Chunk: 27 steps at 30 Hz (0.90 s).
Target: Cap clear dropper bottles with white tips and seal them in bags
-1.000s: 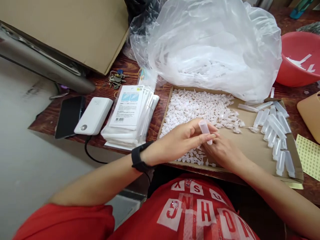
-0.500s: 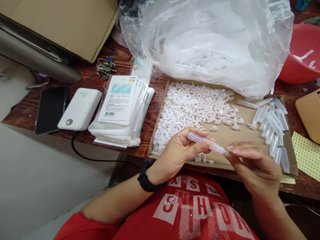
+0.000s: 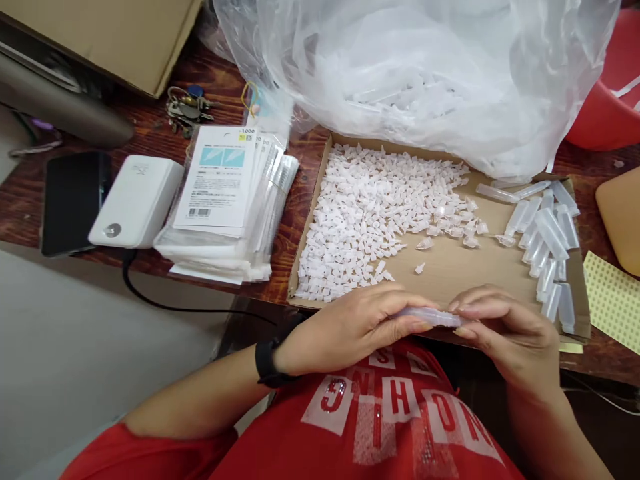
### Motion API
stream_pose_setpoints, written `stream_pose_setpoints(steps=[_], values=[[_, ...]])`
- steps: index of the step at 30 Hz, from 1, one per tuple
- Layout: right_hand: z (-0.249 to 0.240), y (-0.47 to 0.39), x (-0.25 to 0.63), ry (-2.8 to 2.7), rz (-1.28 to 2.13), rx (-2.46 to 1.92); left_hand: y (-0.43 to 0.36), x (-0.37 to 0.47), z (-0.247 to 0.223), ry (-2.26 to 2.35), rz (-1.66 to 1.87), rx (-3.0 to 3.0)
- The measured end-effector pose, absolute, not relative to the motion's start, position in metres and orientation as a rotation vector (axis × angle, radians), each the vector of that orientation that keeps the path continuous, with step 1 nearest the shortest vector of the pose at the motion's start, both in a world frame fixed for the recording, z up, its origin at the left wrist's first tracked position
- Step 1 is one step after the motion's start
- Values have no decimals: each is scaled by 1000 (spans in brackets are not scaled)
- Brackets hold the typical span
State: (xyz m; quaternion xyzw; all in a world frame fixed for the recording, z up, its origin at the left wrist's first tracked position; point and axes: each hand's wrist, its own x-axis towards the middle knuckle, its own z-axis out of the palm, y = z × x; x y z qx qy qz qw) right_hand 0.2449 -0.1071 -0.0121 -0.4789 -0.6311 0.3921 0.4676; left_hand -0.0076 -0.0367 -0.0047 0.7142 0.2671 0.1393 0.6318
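Note:
My left hand (image 3: 357, 327) is closed around the body of a translucent plastic tube (image 3: 433, 316), held nearly level over the front edge of a shallow cardboard tray (image 3: 450, 273). At the tube's right end, the thumb and fingers of my right hand (image 3: 513, 330) pinch its narrow tip; those fingers hide the very end. Small white nozzle tips (image 3: 360, 213) fill the tray's left side in a wide heap. On its right lie several clear empty-looking tubes (image 3: 550, 233), and a single loose nozzle tip (image 3: 419, 268) sits on the cardboard between.
Behind the tray stands a big clear plastic bag (image 3: 425, 67) of white pieces. To the left are packaged cards (image 3: 215, 180), a white power bank (image 3: 137, 200) with a cable, a phone (image 3: 75, 203) and keys (image 3: 187, 110). A red bowl (image 3: 607, 113) and yellow sticker sheet (image 3: 613, 300) are at right.
Both hands have come down toward my body with the tube, which is now more level and more covered by my left fingers. The view has shifted slightly.

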Motion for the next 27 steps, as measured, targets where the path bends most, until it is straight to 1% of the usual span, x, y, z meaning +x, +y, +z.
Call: stream_pose_setpoints(steps=[7,11,16,21,24,27], values=[[-22,-112,242,-1370,1151,-1075,-47,-6,-8,534,429,1798],[-29,-114,236,-1389,1133,-1056,-51,-4,-13,558,458,1890],[-31,-111,230,-1496,979,-1092,-46,-6,-17,564,461,2020],[-25,-103,249,-1818,839,-1281,-16,-9,-7,619,212,2069],[-26,-91,264,-1958,617,-1479,20,7,3,710,240,2192],[-35,-73,266,-2121,342,-1560,63,49,9,783,311,2432]])
